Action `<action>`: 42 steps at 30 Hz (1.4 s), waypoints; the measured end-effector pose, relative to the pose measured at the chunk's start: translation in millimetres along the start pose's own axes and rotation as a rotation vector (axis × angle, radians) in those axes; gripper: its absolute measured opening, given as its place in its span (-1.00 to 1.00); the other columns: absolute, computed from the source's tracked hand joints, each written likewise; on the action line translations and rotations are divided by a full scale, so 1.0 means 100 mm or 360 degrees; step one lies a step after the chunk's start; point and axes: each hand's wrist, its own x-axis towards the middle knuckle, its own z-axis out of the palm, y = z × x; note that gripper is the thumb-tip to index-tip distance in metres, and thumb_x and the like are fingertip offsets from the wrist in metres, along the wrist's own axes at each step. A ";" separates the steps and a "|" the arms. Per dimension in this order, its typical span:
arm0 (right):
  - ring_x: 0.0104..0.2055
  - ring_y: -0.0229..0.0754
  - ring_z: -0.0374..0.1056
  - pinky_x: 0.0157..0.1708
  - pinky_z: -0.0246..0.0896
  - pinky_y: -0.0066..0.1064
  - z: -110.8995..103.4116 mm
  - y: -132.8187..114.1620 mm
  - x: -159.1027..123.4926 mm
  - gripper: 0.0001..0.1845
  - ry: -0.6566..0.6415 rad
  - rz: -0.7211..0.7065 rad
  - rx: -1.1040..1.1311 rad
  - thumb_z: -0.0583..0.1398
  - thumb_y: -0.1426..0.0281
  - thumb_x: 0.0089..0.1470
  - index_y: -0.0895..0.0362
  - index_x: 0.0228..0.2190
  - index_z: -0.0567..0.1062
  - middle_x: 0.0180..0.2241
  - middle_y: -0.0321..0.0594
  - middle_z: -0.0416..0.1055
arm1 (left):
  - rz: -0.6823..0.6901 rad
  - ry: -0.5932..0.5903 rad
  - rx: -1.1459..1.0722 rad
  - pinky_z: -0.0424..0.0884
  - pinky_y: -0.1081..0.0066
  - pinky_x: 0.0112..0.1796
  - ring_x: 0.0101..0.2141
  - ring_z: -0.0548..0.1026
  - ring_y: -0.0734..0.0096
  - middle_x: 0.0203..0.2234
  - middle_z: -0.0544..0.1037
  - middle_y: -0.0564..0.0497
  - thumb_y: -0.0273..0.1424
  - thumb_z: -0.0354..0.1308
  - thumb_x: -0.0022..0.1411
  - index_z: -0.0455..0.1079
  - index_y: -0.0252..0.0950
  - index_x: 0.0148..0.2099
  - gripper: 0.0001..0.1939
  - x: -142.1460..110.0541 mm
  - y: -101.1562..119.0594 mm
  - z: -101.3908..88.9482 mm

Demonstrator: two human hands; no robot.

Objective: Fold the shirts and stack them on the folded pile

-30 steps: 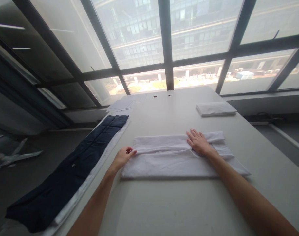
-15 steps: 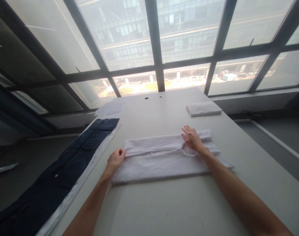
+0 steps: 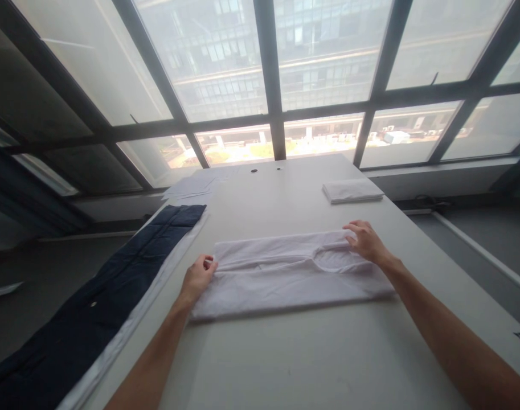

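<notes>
A white T-shirt (image 3: 260, 287), folded into a long strip, lies across the table in front of me, its round neckline toward the right end. At its left end, my left hand (image 3: 199, 276) is closed, with thumb and fingertips pinching the cloth edge. My right hand (image 3: 366, 242) is at the far right corner, its fingers bent and closed on the shirt's edge just beyond the neckline. Part of that right end is hidden behind the hand and wrist.
Dark navy trousers (image 3: 114, 285) lie along the table's left edge over some white cloth (image 3: 127, 333). A folded white cloth (image 3: 353, 191) rests at the far right. White sheets (image 3: 191, 183) are at the far left of the white table (image 3: 277, 364), before large windows.
My right hand has moved right from lying flat near the neckline to gripping the far right corner, uncovering the neckline. The left hand stays at the left end. The view has shifted right.
</notes>
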 end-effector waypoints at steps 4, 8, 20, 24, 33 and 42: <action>-0.14 -0.08 0.42 -0.06 0.25 -0.34 -0.09 0.13 -0.16 -0.76 -0.0206 -0.0057 0.0060 0.12 0.38 0.19 0.08 -0.29 0.61 -0.25 -0.14 0.55 | 0.0188 0.0270 0.0144 0.43 0.29 -0.19 -0.27 0.52 0.15 -0.34 0.50 -0.09 -0.22 0.09 0.19 0.42 -0.34 0.00 -0.60 0.00 0.05 0.00; -0.10 -0.05 0.43 -0.08 0.21 -0.28 -0.09 0.10 -0.20 -0.80 -0.0262 -0.0060 -0.0002 0.17 0.35 0.14 0.04 -0.27 0.61 -0.19 -0.15 0.56 | 0.0505 0.0487 0.0217 0.38 0.18 0.02 -0.13 0.49 0.09 -0.20 0.50 -0.18 -0.33 0.01 0.25 0.44 -0.35 0.03 -0.63 -0.03 0.15 -0.09; -0.23 -0.07 0.42 -0.18 0.19 -0.33 -0.02 -0.03 -0.26 -0.84 -0.0086 -0.0171 -0.0019 0.17 0.46 0.13 0.08 -0.38 0.57 -0.32 -0.16 0.52 | 0.0921 -0.0135 0.0030 0.41 0.29 -0.09 -0.19 0.53 0.24 -0.26 0.59 -0.02 -0.18 0.16 0.30 0.60 -0.18 -0.21 -0.75 -0.22 0.05 -0.13; -0.23 -0.08 0.43 -0.20 0.20 -0.34 -0.02 -0.05 -0.29 -0.83 -0.0081 -0.0094 -0.0023 0.16 0.46 0.14 0.07 -0.41 0.56 -0.32 -0.18 0.51 | 0.0920 -0.0135 -0.0024 0.43 0.30 -0.11 -0.21 0.54 0.24 -0.28 0.59 -0.02 -0.16 0.15 0.32 0.60 -0.18 -0.24 -0.73 -0.18 -0.02 -0.17; -0.06 -0.03 0.41 -0.01 0.27 -0.22 -0.06 -0.46 -0.25 -0.70 0.0149 -0.0273 0.0319 0.08 0.52 0.21 0.10 -0.15 0.57 -0.14 -0.10 0.53 | 0.1211 -0.0204 -0.0165 0.43 0.26 -0.01 -0.09 0.53 0.24 -0.12 0.56 -0.03 -0.30 0.11 0.39 0.52 -0.18 0.01 -0.77 -0.41 0.94 -0.06; 0.06 -0.01 0.35 0.12 0.17 -0.07 0.20 -0.92 -0.38 -0.64 -0.0187 -0.0681 0.0509 0.13 0.55 0.19 -0.01 -0.11 0.61 -0.01 -0.16 0.51 | 0.1531 -0.0443 -0.0173 0.39 0.21 0.03 -0.07 0.50 0.21 -0.11 0.56 -0.04 -0.36 0.29 0.27 0.52 -0.17 -0.02 -0.78 -0.66 2.16 0.87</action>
